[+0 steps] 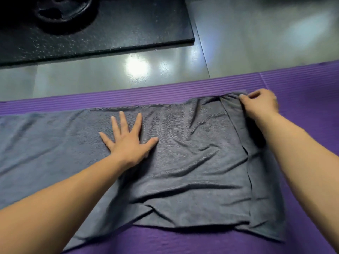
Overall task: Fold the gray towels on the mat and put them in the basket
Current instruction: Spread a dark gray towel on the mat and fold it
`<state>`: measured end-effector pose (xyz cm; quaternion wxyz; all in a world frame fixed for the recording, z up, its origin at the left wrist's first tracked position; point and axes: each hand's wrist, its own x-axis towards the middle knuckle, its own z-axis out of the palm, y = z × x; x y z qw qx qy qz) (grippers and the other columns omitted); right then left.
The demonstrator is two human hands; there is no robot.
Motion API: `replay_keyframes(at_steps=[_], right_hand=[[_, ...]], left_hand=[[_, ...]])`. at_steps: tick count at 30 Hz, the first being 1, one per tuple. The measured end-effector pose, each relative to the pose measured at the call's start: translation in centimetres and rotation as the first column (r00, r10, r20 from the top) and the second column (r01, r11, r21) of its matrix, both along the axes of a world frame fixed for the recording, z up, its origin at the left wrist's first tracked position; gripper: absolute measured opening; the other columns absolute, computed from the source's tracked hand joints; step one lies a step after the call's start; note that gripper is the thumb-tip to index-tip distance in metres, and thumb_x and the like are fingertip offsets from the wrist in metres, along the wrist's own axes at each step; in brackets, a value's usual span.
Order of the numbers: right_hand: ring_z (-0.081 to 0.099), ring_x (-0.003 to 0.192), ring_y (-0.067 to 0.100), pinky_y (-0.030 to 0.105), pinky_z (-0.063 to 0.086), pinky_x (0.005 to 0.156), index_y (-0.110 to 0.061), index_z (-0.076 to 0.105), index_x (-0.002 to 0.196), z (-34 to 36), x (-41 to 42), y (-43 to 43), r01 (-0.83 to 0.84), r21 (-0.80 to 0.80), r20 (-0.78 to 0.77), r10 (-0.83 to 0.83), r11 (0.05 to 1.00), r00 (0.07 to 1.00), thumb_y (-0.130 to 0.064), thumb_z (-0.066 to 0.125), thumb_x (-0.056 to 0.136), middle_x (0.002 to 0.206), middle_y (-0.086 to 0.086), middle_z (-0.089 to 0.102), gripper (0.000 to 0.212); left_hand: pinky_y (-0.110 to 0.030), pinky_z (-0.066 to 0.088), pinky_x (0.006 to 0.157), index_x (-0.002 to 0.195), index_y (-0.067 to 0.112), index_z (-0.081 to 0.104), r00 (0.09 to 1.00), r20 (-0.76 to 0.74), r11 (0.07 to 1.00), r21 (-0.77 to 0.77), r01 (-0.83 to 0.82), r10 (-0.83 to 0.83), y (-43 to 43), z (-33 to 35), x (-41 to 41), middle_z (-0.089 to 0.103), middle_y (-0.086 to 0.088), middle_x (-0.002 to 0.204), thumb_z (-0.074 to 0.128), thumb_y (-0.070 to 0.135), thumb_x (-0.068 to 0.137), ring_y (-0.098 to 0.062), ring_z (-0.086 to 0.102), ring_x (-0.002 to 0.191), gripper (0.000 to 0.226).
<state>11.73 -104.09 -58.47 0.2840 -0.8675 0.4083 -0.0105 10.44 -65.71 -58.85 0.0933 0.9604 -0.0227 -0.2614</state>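
A gray towel (pixel 192 162) lies spread and wrinkled across the purple mat (pixel 146 94), reaching past the left edge of the view. Its right part is folded over, so two layers show there. My left hand (pixel 126 138) presses flat on the towel's middle with the fingers spread. My right hand (pixel 260 103) pinches the towel's far right corner between thumb and curled fingers. No basket is in view.
Beyond the mat is a glossy gray tiled floor (pixel 238 43) with light glare. A black speckled rubber mat (pixel 110 30) lies at the far left with a dark weight plate (pixel 62 13) on it.
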Motion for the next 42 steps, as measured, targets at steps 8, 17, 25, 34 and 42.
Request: replay_keyframes(at_steps=[8, 17, 25, 34, 42], right_hand=[[0.062, 0.105, 0.031, 0.037, 0.045, 0.086, -0.014, 0.064, 0.099, 0.1, 0.0, -2.3, -0.044, -0.074, 0.154, 0.055, 0.996, 0.987, -0.033, 0.064, 0.094, 0.105, 0.01, 0.069, 0.019], [0.06, 0.109, 0.032, 0.04, 0.044, 0.091, -0.014, 0.054, 0.129, 1.9, -8.9, -1.0, -0.161, 0.005, 0.033, 0.161, 0.987, 0.986, -0.043, 0.067, 0.09, 0.105, 0.01, 0.067, 0.051], [0.064, 0.099, 0.038, 0.041, 0.044, 0.076, -0.015, 0.059, 0.097, 2.7, -24.7, 4.0, -0.03, 0.124, -0.199, 0.054, 0.992, 0.978, -0.048, 0.064, 0.091, 0.092, 0.011, 0.069, 0.034], [0.063, 0.092, 0.043, 0.045, 0.045, 0.075, -0.011, 0.06, 0.095, 0.9, -29.0, 6.7, 0.148, 0.001, 0.003, -0.148, 0.989, 0.989, -0.032, 0.054, 0.101, 0.095, 0.021, 0.069, 0.022], [0.065, 0.086, 0.043, 0.042, 0.043, 0.067, -0.018, 0.058, 0.093, 1.8, -31.5, 2.0, -0.082, -0.109, -0.14, 0.066, 0.991, 0.988, -0.043, 0.058, 0.097, 0.079, 0.016, 0.066, 0.025]], left_hand=[[-0.072, -0.013, 0.114, 0.156, 0.05, -0.011, 0.999, 0.012, 0.998, 0.038, -0.046, 0.046, -1.2, 0.2, 0.5, -0.036, -0.001, 0.163, 0.033, 0.091, 0.079, -0.03, -0.036, 0.148, 0.097], [-0.07, -0.009, 0.115, 0.159, 0.048, 0.009, 0.996, -0.036, 0.991, -0.106, -0.086, 0.082, -0.6, 1.2, 2.5, -0.022, 0.001, 0.168, 0.048, 0.081, 0.084, -0.029, -0.024, 0.153, 0.09], [-0.063, 0.004, 0.122, 0.144, 0.028, 0.05, 0.967, 0.19, 0.952, -0.222, 0.212, -0.171, 0.3, 2.3, -10.7, 0.028, -0.007, 0.165, 0.03, 0.067, 0.086, -0.023, 0.018, 0.155, 0.073], [-0.062, -0.005, 0.122, 0.161, 0.034, 0.014, 0.954, 0.123, 0.96, -0.029, 0.278, -0.272, 0.9, 1.4, -16.5, -0.005, -0.007, 0.171, 0.003, 0.072, 0.081, -0.02, -0.011, 0.157, 0.09], [-0.065, 0.003, 0.121, 0.161, 0.037, 0.0, 0.934, 0.012, 0.932, 0.074, 0.356, -0.358, 1.5, 2.1, -16.5, -0.02, -0.003, 0.168, 0.036, 0.067, 0.096, -0.022, -0.021, 0.155, 0.081]])
